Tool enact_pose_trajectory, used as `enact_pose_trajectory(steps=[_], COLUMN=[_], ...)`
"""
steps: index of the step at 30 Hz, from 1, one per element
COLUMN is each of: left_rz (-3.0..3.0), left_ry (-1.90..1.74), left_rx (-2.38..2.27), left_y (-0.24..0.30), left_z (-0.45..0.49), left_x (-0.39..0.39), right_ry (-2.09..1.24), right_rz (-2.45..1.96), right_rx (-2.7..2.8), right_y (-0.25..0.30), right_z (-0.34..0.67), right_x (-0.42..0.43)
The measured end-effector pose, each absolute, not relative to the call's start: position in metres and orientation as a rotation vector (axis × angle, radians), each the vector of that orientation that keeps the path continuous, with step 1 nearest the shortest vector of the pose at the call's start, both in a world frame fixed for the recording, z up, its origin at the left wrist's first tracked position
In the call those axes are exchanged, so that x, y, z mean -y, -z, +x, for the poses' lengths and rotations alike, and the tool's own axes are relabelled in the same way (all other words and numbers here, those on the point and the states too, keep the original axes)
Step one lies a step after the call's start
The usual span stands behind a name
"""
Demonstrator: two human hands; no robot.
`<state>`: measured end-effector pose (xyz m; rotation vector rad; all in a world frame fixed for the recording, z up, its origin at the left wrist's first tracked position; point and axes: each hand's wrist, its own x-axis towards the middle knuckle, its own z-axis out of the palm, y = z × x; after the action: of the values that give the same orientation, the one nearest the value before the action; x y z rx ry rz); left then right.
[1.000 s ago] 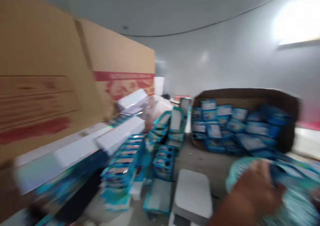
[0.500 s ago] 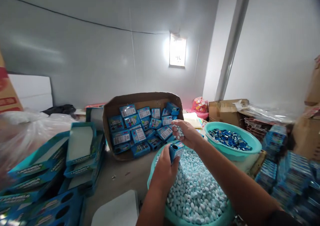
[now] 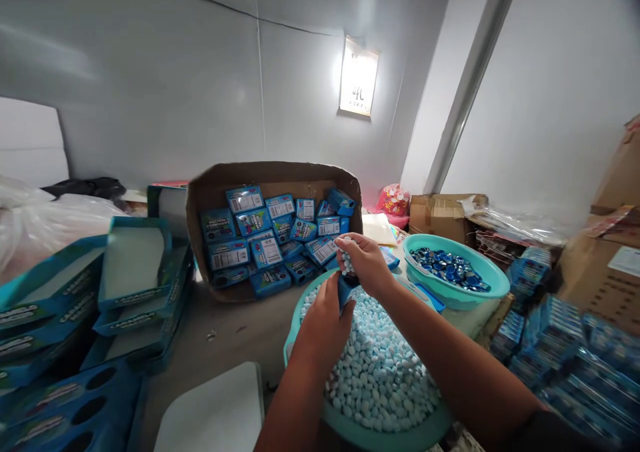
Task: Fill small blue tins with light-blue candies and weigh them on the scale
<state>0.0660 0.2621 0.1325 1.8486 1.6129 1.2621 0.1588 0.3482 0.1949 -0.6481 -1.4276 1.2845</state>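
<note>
left hand (image 3: 325, 325): fingers clenched on small blue box (image 3: 346, 291) | right hand (image 3: 367, 262): fingers pinching pale-blue candies (image 3: 346, 260) | risk: loose grip drops candies into teal basin (image 3: 295, 345)

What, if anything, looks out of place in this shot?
One small pale speck lies alone on the grey work surface, outside the teal basin of pale blue candies. It is too small to identify, but looks like a stray piece.
</note>
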Motion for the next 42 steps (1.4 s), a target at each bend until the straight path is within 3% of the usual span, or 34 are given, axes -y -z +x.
enact_pose_trajectory(steps=[16, 42], left_rz=[1.843, 1.805], left_ry=[-1.291, -1.275], left_rx=[-1.594, -1.613], left_y=[-0.13, -0.131], left_z=[0.066, 0.066], left_x=[-0.264, -0.262], right_ry=[-1.161, -1.249], right_rz=[-0.669, -0.753], right_rx=[1.504, 1.532], right_y=[-0.196, -0.198], right_z=[0.161, 0.167], right_x=[-0.34, -0.337])
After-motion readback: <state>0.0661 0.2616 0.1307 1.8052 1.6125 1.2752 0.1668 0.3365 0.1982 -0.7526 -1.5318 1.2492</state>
